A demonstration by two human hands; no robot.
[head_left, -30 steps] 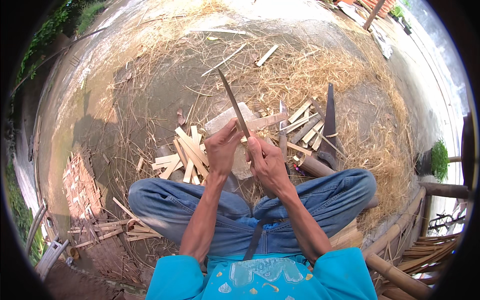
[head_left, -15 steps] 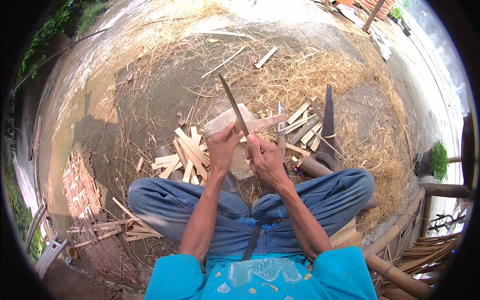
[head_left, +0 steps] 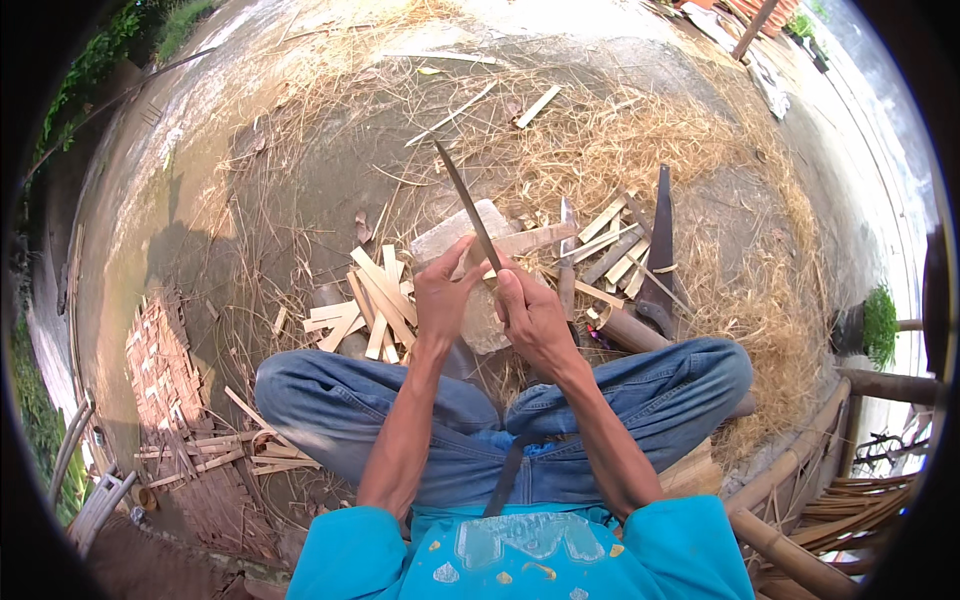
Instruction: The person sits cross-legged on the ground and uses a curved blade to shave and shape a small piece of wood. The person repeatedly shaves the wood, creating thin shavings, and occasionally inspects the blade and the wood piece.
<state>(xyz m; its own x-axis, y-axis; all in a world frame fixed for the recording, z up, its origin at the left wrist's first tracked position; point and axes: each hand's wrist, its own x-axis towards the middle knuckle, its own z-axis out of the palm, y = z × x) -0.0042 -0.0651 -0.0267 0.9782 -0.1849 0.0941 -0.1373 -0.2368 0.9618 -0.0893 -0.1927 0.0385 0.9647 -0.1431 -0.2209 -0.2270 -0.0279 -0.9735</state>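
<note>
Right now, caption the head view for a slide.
The right hand grips a long dark blade, the left hand close by, pale strips and a saw lying nearby.

1. Left hand (head_left: 440,300) left of right hand (head_left: 528,312); knife (head_left: 461,191) in right, blade over stone block (head_left: 436,236).
2. Strip pile (head_left: 381,297) left of block, before left knee (head_left: 290,385).
3. Second knife (head_left: 566,270) right of block; offcuts (head_left: 612,250) right of that; saw (head_left: 661,240) farther right.
4. Bamboo tube (head_left: 632,330) before right knee (head_left: 715,365).
5. Straw (head_left: 620,140) beyond offcuts, also right of saw.
6. Woven mat (head_left: 163,365) far left on ground.
</note>
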